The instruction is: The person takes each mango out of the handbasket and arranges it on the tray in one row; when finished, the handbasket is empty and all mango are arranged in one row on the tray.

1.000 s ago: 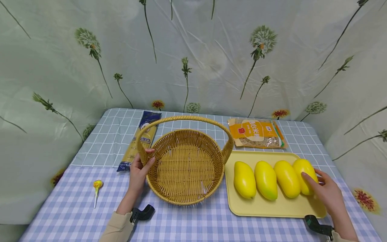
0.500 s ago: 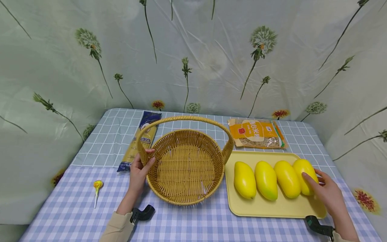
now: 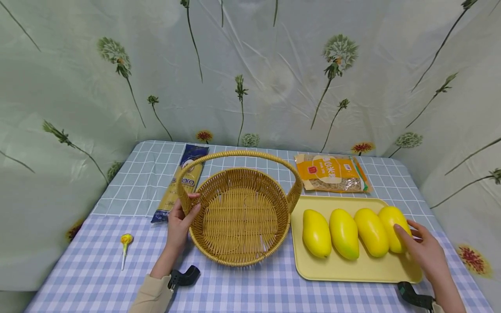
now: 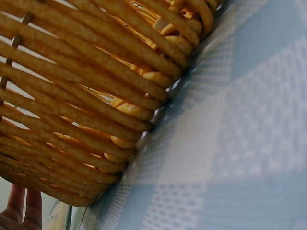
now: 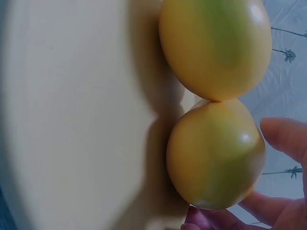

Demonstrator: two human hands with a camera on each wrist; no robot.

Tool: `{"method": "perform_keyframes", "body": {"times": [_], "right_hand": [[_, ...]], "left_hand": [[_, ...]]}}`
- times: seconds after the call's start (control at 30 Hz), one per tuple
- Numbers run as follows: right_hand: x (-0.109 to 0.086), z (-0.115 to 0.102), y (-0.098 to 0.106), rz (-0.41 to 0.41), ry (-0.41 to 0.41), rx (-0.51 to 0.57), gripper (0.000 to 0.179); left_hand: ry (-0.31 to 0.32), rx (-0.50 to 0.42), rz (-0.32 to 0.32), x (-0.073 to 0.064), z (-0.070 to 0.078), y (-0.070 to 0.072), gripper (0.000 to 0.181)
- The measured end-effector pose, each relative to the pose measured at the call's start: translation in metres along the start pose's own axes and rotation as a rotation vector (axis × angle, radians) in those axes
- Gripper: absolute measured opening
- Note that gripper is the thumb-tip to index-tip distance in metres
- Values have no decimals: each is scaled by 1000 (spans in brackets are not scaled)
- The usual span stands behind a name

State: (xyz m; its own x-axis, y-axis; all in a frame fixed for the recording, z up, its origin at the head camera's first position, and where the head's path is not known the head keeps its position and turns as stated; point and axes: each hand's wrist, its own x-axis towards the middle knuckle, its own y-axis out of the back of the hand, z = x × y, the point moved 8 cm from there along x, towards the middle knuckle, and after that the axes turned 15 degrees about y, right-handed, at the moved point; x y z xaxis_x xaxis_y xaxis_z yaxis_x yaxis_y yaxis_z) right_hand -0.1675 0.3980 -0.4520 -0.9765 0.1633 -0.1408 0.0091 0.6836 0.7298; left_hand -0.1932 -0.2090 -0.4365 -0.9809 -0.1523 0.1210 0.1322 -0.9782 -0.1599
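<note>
A round woven wicker basket (image 3: 240, 221) with an arched handle stands in the middle of the table, nothing inside it. My left hand (image 3: 181, 226) grips its left side at the foot of the handle; fingertips (image 4: 33, 203) show below the weave in the left wrist view. On the right lies a yellow tray (image 3: 352, 273) with several mangoes in a row. Around the rightmost mango (image 3: 391, 217) curls my right hand (image 3: 426, 252), thumb on the near top, fingers at its far right side. That mango (image 5: 216, 158) still rests on the tray and touches its neighbour (image 5: 216, 48).
A blue and yellow pasta pack (image 3: 172, 195) lies behind my left hand. An orange food bag (image 3: 332, 173) lies behind the tray. A lollipop (image 3: 126, 245) sits at the left on the checked tablecloth (image 3: 90, 269). A flowered curtain (image 3: 274, 100) closes off the back.
My right thumb has shifted very slightly to the right on the mango. The basket, the left hand and the mangoes stay as they were.
</note>
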Motion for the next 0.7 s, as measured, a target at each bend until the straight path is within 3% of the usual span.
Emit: {"method": "perform_keyframes", "body": {"times": [0.17,0.4,0.53,0.63,0.7], "right_hand": [[-4,-3,6,85,24,-4,82],[-11,-17,21,303,142,-77,64],[-5,-15,22,426,282,-97,53],[-10,-41,18,474,408,-66,46],[-16,-65,13,451,482,-38,45]], "left_hand": [[-9,-5,-6,0,1,-1,27],[-15,-9,-12,1,3,-3,27],[-2,20,-9,1,4,-3,32],[-26,42,13,-3,10,-1,42],[-86,51,63,-8,19,0,49]]}}
